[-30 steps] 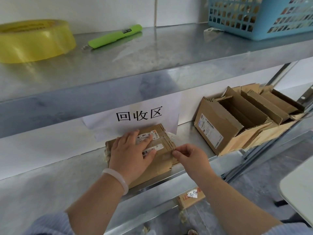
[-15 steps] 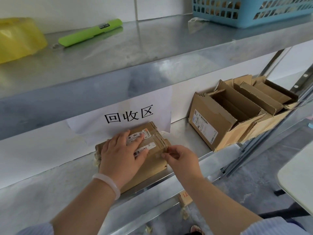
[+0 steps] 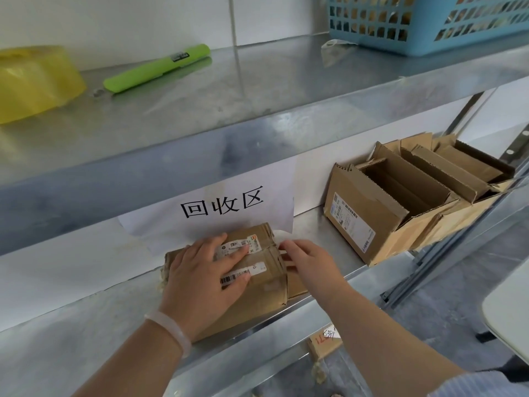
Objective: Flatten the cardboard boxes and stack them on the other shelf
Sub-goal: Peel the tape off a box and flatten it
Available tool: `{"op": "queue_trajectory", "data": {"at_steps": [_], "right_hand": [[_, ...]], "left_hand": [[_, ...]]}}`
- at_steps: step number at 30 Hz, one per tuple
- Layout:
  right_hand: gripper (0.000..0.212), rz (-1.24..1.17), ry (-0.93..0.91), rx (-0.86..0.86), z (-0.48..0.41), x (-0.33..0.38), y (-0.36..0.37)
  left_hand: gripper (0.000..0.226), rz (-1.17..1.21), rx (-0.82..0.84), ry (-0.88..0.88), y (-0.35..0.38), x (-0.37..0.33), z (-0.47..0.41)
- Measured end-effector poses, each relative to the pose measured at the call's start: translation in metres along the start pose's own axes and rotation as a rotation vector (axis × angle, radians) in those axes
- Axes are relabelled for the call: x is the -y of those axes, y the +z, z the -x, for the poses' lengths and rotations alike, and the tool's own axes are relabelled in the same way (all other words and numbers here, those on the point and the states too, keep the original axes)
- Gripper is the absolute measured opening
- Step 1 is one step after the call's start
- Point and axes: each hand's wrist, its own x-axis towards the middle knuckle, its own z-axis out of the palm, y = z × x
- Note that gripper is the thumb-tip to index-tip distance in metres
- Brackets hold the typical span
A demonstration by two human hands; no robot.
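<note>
- A person stands in front of metal shelving, both bare forearms reaching in to the lower shelf [image 3: 86, 325].
- A flattened cardboard box [image 3: 257, 293] lies on that shelf near its front edge, just below a paper sign [image 3: 223, 207] printed with three large black characters. The sign hangs from the front of the upper shelf [image 3: 257, 90].
- The left hand [image 3: 200, 279] lies palm down on top of the flattened box. Its fingers are straight and spread, resting across two white barcode labels. It presses on the box and grips nothing.
- A pale bracelet [image 3: 171, 330] circles the left wrist.
- The right hand [image 3: 310, 262] is at the box's right edge, fingers pointing left, with the fingertips [image 3: 283, 247] against a strip of pale tape there. I cannot tell whether it pinches the tape or only touches it.
- A little more brown card shows from under the box's right side, beneath the right hand.
- Further right on the same shelf, well apart from the hands, several open boxes [image 3: 400, 202] stand packed side by side with their flaps up. The nearest one has a white shipping label on its side.
- On the upper shelf, from left to right, are a roll of yellow tape [image 3: 34, 81], a green cutter [image 3: 157, 68] lying on its side, and a blue basket [image 3: 429, 27] at the far right.
- Below the lower shelf, a small box [image 3: 326, 343] with red handwriting is partly visible.
</note>
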Motion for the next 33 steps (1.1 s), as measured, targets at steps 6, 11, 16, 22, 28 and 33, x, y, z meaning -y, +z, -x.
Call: {"op": "queue_trajectory", "data": {"at_steps": [6,11,16,22,28,33], "right_hand": [[0.019,-0.263,0.220,-0.027,-0.008,0.006,0.006],[0.019,-0.431,0.295,0.086,-0.008,0.011,-0.004],[0.008,-0.390,0.248,0.073,-0.013,0.020,-0.007],[0.009,-0.176,-0.006,-0.054,-0.009,0.027,-0.013],[0.012,-0.331,-0.095,-0.001,-0.004,0.038,-0.007],[0.015,-0.109,-0.111,-0.051,-0.008,0.038,-0.011]], "left_hand": [[0.063,0.048,0.016,0.026,-0.004,0.004,0.004],[0.059,0.085,-0.010,-0.014,-0.005,0.001,0.001],[0.055,0.007,-0.050,-0.081,-0.008,-0.016,-0.015],[0.062,-0.043,-0.035,-0.084,-0.002,-0.015,-0.013],[0.059,-0.021,-0.053,-0.097,-0.001,-0.015,-0.013],[0.061,-0.028,-0.037,-0.102,0.000,-0.014,-0.014]]}}
